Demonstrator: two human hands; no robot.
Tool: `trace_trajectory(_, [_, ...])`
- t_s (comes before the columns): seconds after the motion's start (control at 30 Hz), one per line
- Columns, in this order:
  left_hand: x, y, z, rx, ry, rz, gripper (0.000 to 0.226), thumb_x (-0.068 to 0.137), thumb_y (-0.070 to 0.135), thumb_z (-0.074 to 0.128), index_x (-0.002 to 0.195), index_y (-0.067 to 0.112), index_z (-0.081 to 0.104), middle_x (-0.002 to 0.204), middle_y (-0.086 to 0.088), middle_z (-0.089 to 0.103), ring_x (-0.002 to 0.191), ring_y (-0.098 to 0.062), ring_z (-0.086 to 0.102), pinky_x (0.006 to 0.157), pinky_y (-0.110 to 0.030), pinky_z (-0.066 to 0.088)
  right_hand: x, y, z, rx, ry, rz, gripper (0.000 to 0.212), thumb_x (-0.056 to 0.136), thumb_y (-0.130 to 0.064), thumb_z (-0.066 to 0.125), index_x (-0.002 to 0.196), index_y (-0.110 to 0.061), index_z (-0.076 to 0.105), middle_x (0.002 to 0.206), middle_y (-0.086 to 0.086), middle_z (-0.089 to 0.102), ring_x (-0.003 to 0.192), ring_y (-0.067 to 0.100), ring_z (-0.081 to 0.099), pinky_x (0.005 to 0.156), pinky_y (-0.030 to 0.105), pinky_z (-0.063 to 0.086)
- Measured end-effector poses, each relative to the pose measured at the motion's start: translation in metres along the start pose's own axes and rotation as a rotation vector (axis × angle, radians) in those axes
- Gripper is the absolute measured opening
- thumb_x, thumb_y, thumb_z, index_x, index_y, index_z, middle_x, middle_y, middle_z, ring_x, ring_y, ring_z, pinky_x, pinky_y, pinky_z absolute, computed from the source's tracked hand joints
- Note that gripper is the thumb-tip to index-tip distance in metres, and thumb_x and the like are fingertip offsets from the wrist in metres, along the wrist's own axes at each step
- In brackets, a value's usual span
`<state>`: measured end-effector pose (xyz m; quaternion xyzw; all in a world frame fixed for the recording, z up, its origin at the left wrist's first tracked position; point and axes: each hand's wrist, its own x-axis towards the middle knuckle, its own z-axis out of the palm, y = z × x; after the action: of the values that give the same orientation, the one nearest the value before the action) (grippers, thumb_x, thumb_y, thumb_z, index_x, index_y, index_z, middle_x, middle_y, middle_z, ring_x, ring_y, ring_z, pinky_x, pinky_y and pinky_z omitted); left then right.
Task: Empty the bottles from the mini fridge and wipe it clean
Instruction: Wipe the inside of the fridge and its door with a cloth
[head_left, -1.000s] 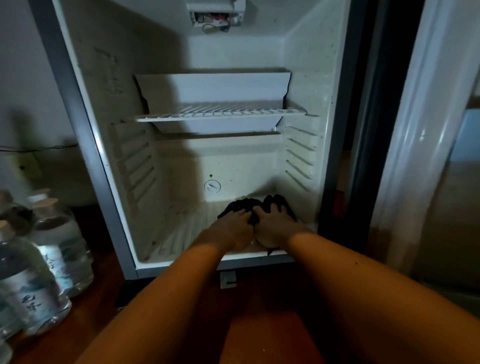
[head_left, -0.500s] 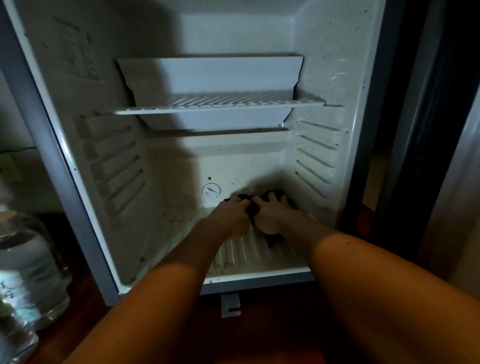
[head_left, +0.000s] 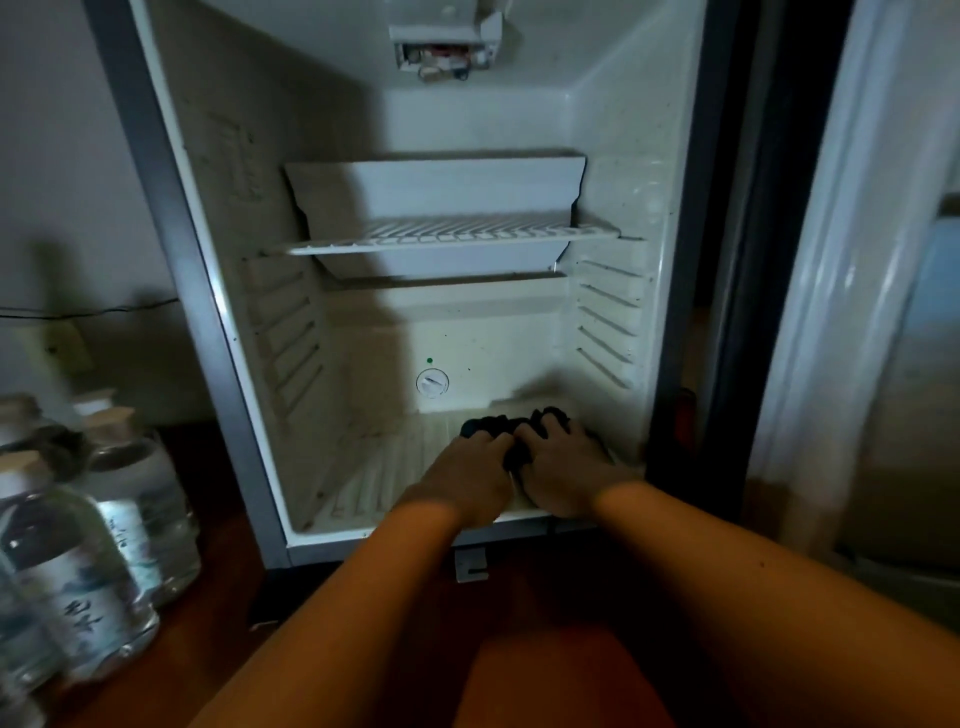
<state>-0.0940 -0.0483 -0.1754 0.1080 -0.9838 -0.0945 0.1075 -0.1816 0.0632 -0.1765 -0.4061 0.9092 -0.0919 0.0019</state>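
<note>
Pressing down on a dark cloth (head_left: 498, 434), both hands lie side by side on the ribbed floor of the mini fridge (head_left: 363, 483), in its right front part. The left hand (head_left: 470, 475) covers the left part of the cloth and the right hand (head_left: 566, 475) covers the right part; the fingers of both bend over the bunched fabric and hold it against the floor. The cloth shows mostly in front of the fingertips and in the narrow gap between the two hands.

The fridge is open and no bottle stands inside it. Its white inner walls carry small dark specks. One wire shelf (head_left: 452, 236) sits in the middle height, in front of a white plate on the back wall. Below it, on the back wall, there is a round dial (head_left: 432, 383) with a small green dot just above it. At the ceiling of the fridge a small lamp housing (head_left: 447, 44) hangs with some wires visible.

Outside, to the left of the fridge, several clear water bottles (head_left: 78, 566) with white caps stand close together on a dark brown wooden surface. The white fridge door (head_left: 841, 291) stands open at the right edge.
</note>
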Motion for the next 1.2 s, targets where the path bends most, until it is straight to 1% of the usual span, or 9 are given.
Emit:
trace_trajectory(0.13, [-0.030,0.019,-0.002,0.014,-0.034,-0.028,0.032,0.097,0.024,0.039,0.129,0.022,0.044,0.126,-0.007,0.049,0.111,-0.027,0.047,0.094,-0.038,0.042,-0.040,-0.007,-0.001,-0.115,0.010,-0.005,0.061,0.095,-0.041,0.045,0.148,-0.028,0.018,0.149,0.009,0.024,0.134,0.039,0.021,0.109,0.049,0.029])
trace_trajectory(0.27, [-0.054,0.031,-0.004,0.083,-0.042,-0.035,0.043,0.098,0.029,0.043,0.140,0.022,0.034,0.133,-0.008,0.045,0.118,-0.029,0.046,0.098,-0.043,0.044,-0.057,-0.019,-0.010,-0.188,-0.039,0.024,0.077,0.090,-0.042,0.059,0.151,-0.028,0.014,0.151,0.008,0.023,0.138,0.038,0.018,0.108,0.048,0.033])
trace_trajectory(0.4, [-0.073,0.025,-0.005,0.064,0.053,-0.024,0.037,0.098,0.029,0.040,0.134,0.021,0.037,0.124,-0.008,0.052,0.105,-0.025,0.053,0.085,-0.038,0.048,-0.057,-0.031,-0.027,0.006,-0.065,0.023,0.055,0.090,-0.027,0.060,0.139,-0.028,0.035,0.139,0.010,0.033,0.131,0.035,0.031,0.104,0.046,0.040])
trace_trajectory(0.5, [-0.079,0.016,-0.006,0.032,0.152,-0.025,0.046,0.095,0.028,0.045,0.138,0.021,0.031,0.127,-0.006,0.053,0.105,-0.025,0.055,0.079,-0.034,0.047,-0.051,-0.039,-0.020,0.158,0.155,-0.038,0.034,0.088,-0.019,0.058,0.119,-0.027,0.047,0.128,0.007,0.034,0.116,0.029,0.040,0.094,0.043,0.046])
trace_trajectory(0.6, [-0.084,0.004,-0.008,0.141,0.043,-0.062,0.054,0.095,0.030,0.050,0.143,0.012,0.031,0.144,-0.010,0.041,0.128,-0.026,0.041,0.102,-0.038,0.041,-0.044,-0.046,0.009,0.033,0.073,-0.167,0.056,0.094,-0.038,0.049,0.146,-0.034,0.028,0.154,0.008,0.018,0.138,0.033,0.023,0.111,0.046,0.030])
trace_trajectory(0.7, [-0.085,-0.005,-0.007,0.199,-0.029,-0.087,0.060,0.098,0.033,0.042,0.149,0.010,0.022,0.156,-0.008,0.024,0.142,-0.023,0.024,0.114,-0.039,0.029,-0.029,-0.043,0.024,-0.011,-0.015,-0.182,0.064,0.098,-0.050,0.035,0.152,-0.040,0.003,0.162,0.004,0.002,0.148,0.030,0.003,0.119,0.049,0.009])
trace_trajectory(0.9, [-0.051,-0.030,-0.011,0.125,-0.068,-0.163,0.055,0.098,0.030,0.032,0.151,0.017,0.022,0.153,-0.003,0.029,0.138,-0.023,0.031,0.110,-0.043,0.034,0.013,-0.043,0.019,-0.038,-0.089,-0.203,0.061,0.096,-0.055,0.032,0.150,-0.047,0.005,0.160,0.000,0.008,0.146,0.029,0.011,0.115,0.055,0.018])
trace_trajectory(1.03, [-0.027,-0.055,-0.011,0.166,-0.011,-0.166,0.049,0.097,0.026,0.035,0.143,0.010,0.035,0.142,-0.009,0.044,0.126,-0.026,0.044,0.099,-0.038,0.039,0.048,-0.050,0.019,-0.017,-0.089,-0.206,0.059,0.094,-0.056,0.032,0.147,-0.050,0.007,0.159,0.002,0.011,0.145,0.034,0.013,0.113,0.058,0.020])
trace_trajectory(1.2, [0.009,-0.078,-0.017,0.151,-0.032,-0.218,0.044,0.098,0.015,0.034,0.138,0.001,0.046,0.143,-0.017,0.045,0.129,-0.029,0.041,0.105,-0.037,0.036,0.098,-0.061,0.018,-0.038,-0.141,-0.198,0.061,0.096,-0.051,0.033,0.150,-0.047,0.005,0.162,0.003,0.004,0.147,0.036,0.006,0.115,0.058,0.017])
